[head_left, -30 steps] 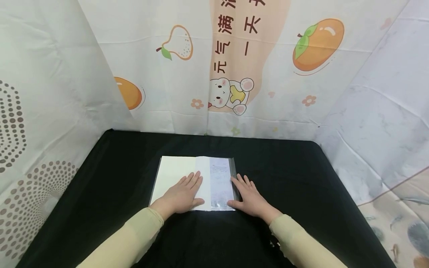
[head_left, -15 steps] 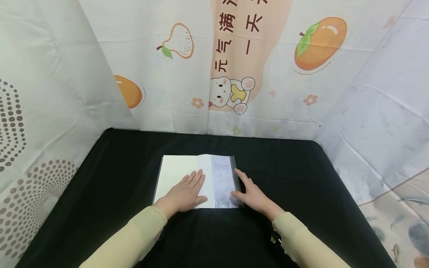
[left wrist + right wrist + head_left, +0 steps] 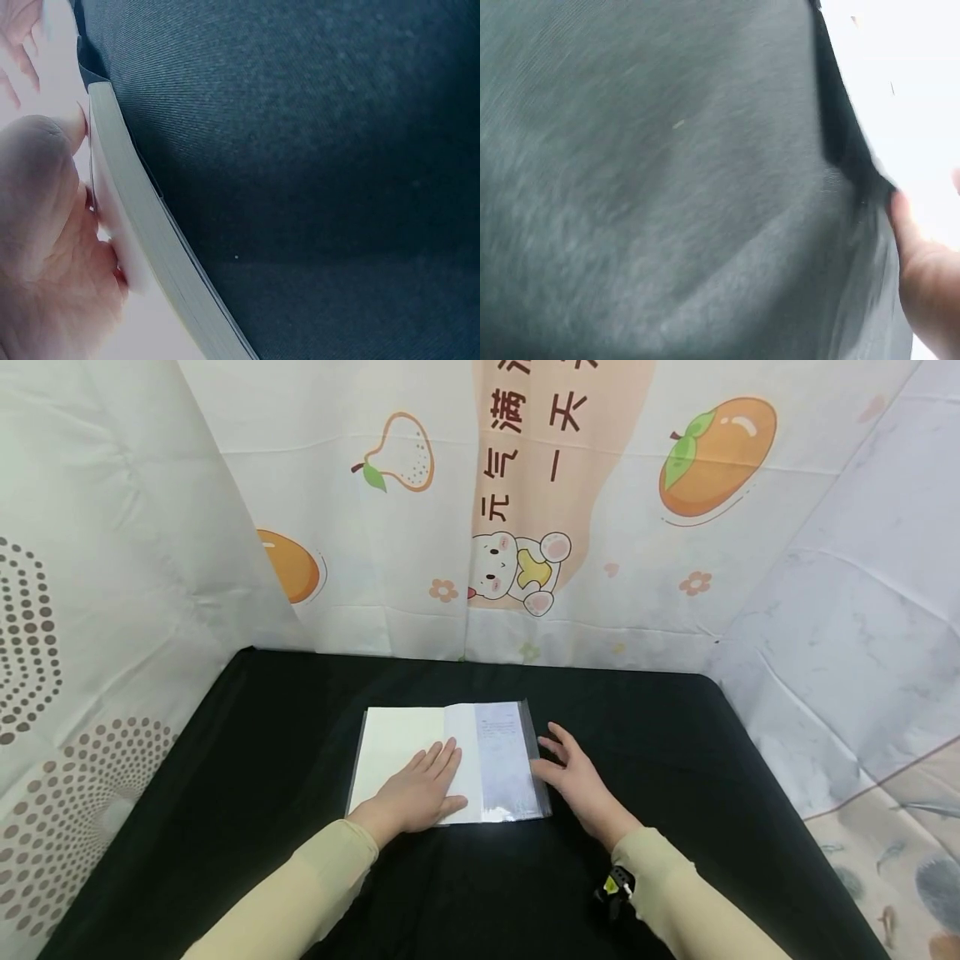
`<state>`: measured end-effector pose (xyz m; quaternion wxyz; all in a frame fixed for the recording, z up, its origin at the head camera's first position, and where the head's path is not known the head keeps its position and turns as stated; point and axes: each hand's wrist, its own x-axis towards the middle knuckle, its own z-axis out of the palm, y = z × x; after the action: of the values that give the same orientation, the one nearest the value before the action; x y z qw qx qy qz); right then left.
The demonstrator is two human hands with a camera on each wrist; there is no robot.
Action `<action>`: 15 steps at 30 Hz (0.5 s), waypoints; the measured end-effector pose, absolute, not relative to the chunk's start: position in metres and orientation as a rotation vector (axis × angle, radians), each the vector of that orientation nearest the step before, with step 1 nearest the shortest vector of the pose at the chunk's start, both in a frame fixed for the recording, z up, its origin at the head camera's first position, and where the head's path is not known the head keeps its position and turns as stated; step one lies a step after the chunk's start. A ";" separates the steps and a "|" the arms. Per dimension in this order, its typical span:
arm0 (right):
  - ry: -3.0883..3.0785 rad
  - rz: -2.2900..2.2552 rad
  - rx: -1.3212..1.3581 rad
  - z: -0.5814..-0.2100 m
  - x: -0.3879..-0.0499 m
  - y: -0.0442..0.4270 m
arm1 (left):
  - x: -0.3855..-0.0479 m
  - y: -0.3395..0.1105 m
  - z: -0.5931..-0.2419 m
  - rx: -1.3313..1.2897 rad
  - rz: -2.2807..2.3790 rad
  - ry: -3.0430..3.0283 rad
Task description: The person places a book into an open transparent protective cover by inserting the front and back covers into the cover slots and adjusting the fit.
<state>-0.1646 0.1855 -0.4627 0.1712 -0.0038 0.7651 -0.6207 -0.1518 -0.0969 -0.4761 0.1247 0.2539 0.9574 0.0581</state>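
Note:
An open book (image 3: 390, 731) with a clear plastic cover lies on the black cloth in the head view. Printed text shows on the lilac flap (image 3: 501, 760) at its right. My left hand (image 3: 420, 789) presses flat on the left page near the fold, fingers straight. In the left wrist view, the book's page block (image 3: 142, 225) shows its thickness beside the thumb. My right hand (image 3: 581, 777) is at the right edge of the clear cover, fingers loosely bent and thumb at the edge. In the right wrist view, the thumb (image 3: 907, 225) meets the book's edge; the other fingers are mostly hidden.
Black cloth (image 3: 300, 735) covers the table around the book. Printed white curtains (image 3: 360, 552) stand behind and at both sides. A black and green device (image 3: 617, 883) hangs at the right wrist.
My right hand has moved off the flap, outward to the right of the cover's edge, its fingers bending. The book has shifted slightly right; my left hand stays pressed on the page.

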 end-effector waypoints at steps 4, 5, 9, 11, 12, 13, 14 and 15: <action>2.047 -1.859 0.069 -0.459 -0.164 0.184 | -0.152 -0.096 -0.476 0.732 0.201 2.778; 2.030 -1.866 0.075 -0.459 -0.164 0.183 | -0.153 -0.095 -0.477 0.733 0.204 2.775; 2.029 -1.850 0.071 -0.459 -0.162 0.179 | -0.154 -0.094 -0.480 0.745 0.236 2.780; 2.046 -1.841 0.078 -0.459 -0.162 0.178 | -0.155 -0.093 -0.482 0.743 0.224 2.780; 2.052 -1.838 0.085 -0.458 -0.162 0.178 | -0.155 -0.093 -0.482 0.740 0.225 2.780; 2.057 -1.838 0.093 -0.458 -0.162 0.178 | -0.155 -0.092 -0.482 0.738 0.221 2.778; 2.066 -1.833 0.092 -0.457 -0.161 0.178 | -0.154 -0.092 -0.481 0.740 0.236 2.779; 2.068 -1.832 0.100 -0.457 -0.161 0.179 | -0.154 -0.091 -0.480 0.742 0.237 2.777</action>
<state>-0.1611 0.1786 -0.4568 0.1874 0.0356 0.7347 -0.6511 -0.1540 -0.0913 -0.4802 0.1282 0.2551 0.9549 0.0814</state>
